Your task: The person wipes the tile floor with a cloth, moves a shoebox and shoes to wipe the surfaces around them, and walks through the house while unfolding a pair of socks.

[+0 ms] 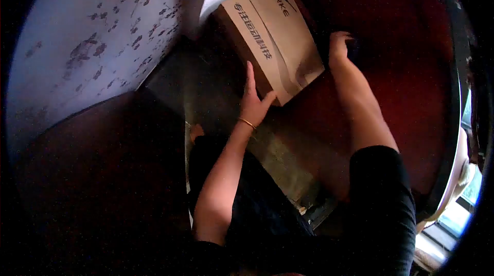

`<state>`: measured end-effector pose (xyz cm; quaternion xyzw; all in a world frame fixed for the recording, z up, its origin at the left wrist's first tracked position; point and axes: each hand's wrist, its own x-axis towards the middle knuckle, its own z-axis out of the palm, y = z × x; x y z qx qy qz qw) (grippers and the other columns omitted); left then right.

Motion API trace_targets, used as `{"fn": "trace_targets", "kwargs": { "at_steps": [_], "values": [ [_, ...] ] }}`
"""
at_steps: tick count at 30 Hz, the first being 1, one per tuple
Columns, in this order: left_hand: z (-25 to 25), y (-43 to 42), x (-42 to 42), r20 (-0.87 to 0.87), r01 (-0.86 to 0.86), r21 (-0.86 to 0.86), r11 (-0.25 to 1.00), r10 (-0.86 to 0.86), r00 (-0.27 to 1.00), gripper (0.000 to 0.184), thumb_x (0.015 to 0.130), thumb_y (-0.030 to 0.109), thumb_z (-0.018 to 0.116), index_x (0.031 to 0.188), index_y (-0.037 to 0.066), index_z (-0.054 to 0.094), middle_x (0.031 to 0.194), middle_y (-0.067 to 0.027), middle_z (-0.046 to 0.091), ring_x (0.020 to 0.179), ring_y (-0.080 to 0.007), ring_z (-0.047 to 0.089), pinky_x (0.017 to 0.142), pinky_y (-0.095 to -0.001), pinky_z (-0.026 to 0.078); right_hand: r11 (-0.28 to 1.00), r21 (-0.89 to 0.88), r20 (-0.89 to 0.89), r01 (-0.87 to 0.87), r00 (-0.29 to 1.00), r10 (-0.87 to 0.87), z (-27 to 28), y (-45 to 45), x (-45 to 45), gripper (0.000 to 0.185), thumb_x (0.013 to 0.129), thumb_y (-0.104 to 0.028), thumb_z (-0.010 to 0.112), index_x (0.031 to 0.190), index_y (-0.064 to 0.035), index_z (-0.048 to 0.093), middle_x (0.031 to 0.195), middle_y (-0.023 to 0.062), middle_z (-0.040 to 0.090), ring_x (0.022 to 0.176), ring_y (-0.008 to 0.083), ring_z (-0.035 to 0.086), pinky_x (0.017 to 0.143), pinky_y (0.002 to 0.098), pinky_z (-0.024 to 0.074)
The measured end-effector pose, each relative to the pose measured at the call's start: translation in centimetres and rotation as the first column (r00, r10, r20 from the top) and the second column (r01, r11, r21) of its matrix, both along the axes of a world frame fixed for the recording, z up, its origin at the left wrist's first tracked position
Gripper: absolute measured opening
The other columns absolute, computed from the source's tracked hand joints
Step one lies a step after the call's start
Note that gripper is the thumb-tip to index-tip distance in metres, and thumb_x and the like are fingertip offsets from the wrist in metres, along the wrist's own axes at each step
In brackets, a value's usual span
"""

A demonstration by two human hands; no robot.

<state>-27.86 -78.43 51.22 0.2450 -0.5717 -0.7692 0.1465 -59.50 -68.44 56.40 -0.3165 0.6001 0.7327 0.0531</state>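
Observation:
A brown cardboard box (288, 34) with dark lettering lies tilted on a dark red surface (401, 70). At the box's near left corner is my left hand (256, 101), fingers spread, its thumb against the lower edge and its other fingers along the side. A thin bracelet circles that wrist. To the right of the box, a little apart from it, my right hand (340, 47) hovers with its fingers bent and partly in shadow; whether they hold anything does not show.
A pale wall with a dark floral pattern (98, 44) rises at the left. Below are my dark-clothed legs (257, 193) and a strip of floor (283, 160). Bright objects (458, 214) stand beyond the surface's right edge.

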Motion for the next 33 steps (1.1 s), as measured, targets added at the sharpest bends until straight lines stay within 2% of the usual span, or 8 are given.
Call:
{"fn": "trace_targets", "kwargs": {
  "at_steps": [5, 8, 10, 14, 18, 25, 30, 33],
  "values": [
    [-1.7, 1.8, -1.4, -0.056, -0.056, -0.049, 0.997, 0.054, 0.997, 0.105, 0.078, 0.014, 0.071, 0.153, 0.009, -0.002, 0.156, -0.021, 0.019, 0.143, -0.0352, 0.022, 0.115, -0.0396, 0.025, 0.692, 0.677, -0.081, -0.25, 0.909, 0.409, -7.2, 6.5, -2.0, 0.089, 0.06, -0.036, 0.08, 0.135, -0.0069, 0.043, 0.126, 0.0147, 0.047, 0.122, 0.0351, 0.041, 0.089, 0.0416, 0.0516],
    [-2.9, 2.0, -2.5, -0.078, -0.073, -0.068, 0.995, 0.067, 0.995, 0.106, 0.079, 0.013, 0.072, 0.153, 0.011, -0.004, 0.156, -0.0209, 0.019, 0.143, -0.0357, 0.022, 0.115, -0.0396, 0.025, 0.741, 0.659, 0.0, -0.129, 0.985, 0.171, -6.4, 4.7, -0.2, 0.076, 0.07, -0.031, 0.075, 0.135, -0.0052, 0.045, 0.133, 0.0168, 0.046, 0.121, 0.0361, 0.045, 0.093, 0.0416, 0.0487],
    [-2.5, 1.8, -4.3, -0.045, -0.045, -0.043, 0.998, 0.043, 0.998, 0.107, 0.079, 0.012, 0.072, 0.153, 0.012, -0.005, 0.156, -0.0212, 0.018, 0.143, -0.0361, 0.023, 0.115, -0.0396, 0.025, 0.968, 0.075, 0.101, 0.24, 0.964, -0.247, -2.6, 0.8, 1.8, 0.068, 0.075, -0.026, 0.071, 0.135, -0.0035, 0.047, 0.137, 0.0179, 0.045, 0.119, 0.0355, 0.048, 0.094, 0.044, 0.0481],
    [-2.8, 4.1, -7.2, 0.088, -0.062, -0.138, 0.989, 0.074, 0.993, 0.112, 0.081, 0.015, 0.074, 0.152, 0.018, -0.013, 0.155, -0.022, 0.022, 0.141, -0.0374, 0.027, 0.111, -0.0413, 0.032, 0.81, 0.349, 0.239, 0.471, 0.791, -0.563, 4.1, -3.7, 3.3, 0.046, 0.081, -0.024, 0.066, 0.124, -0.0073, 0.062, 0.129, 0.0108, 0.058, 0.111, 0.0249, 0.058, 0.09, 0.0438, 0.0487],
    [-2.5, 4.3, -7.7, 0.212, 0.031, -0.165, 0.986, 0.005, 0.977, 0.111, 0.084, 0.022, 0.071, 0.15, 0.022, -0.019, 0.152, -0.021, 0.028, 0.135, -0.0365, 0.037, 0.103, -0.0432, 0.041, 0.773, 0.59, 0.438, 0.231, 0.713, -0.547, 5.7, -5.8, 8.2, 0.035, 0.08, -0.027, 0.068, 0.11, -0.0109, 0.071, 0.115, 0.0076, 0.066, 0.103, 0.0228, 0.062, 0.086, 0.0422, 0.049],
    [-7.0, 1.1, 0.7, 0.057, -0.197, 0.091, 0.976, 0.193, 0.98, 0.042, 0.093, 0.033, 0.057, 0.125, 0.005, 0.061, 0.118, -0.0169, 0.064, 0.106, -0.025, 0.062, 0.094, -0.033, 0.045, 0.794, 0.502, 0.863, -0.344, 0.265, -0.431, -5.7, -4.9, 17.0, 0.033, 0.072, -0.026, 0.075, 0.101, -0.0112, 0.073, 0.108, 0.01, 0.069, 0.098, 0.0284, 0.064, 0.082, 0.0454, 0.0514],
    [-8.2, 1.8, 10.6, 0.589, -0.329, 0.086, 0.94, 0.218, 0.778, 0.029, 0.097, 0.028, 0.054, 0.09, 0.001, 0.062, 0.08, -0.0048, 0.064, 0.077, -0.0128, 0.055, 0.077, -0.0271, 0.047, 0.867, 0.487, 0.733, 0.109, 0.488, -0.474, -6.1, -9.8, 23.2, 0.033, 0.066, -0.024, 0.078, 0.095, -0.0098, 0.075, 0.105, 0.0108, 0.069, 0.093, 0.0298, 0.066, 0.075, 0.0467, 0.0542],
    [-9.8, 3.5, 12.9, 0.489, -0.547, 0.051, 0.836, 0.457, 0.743, 0.02, 0.096, 0.022, 0.056, 0.095, 0.002, 0.059, 0.087, -0.0042, 0.062, 0.079, -0.0122, 0.053, 0.079, -0.0271, 0.046, 0.794, 0.219, 0.905, 0.567, 0.187, -0.383, -19.0, -6.2, 22.9, 0.041, 0.066, -0.024, 0.076, 0.102, -0.0055, 0.072, 0.108, 0.014, 0.069, 0.097, 0.0287, 0.066, 0.081, 0.042, 0.0531]
  ]
}}
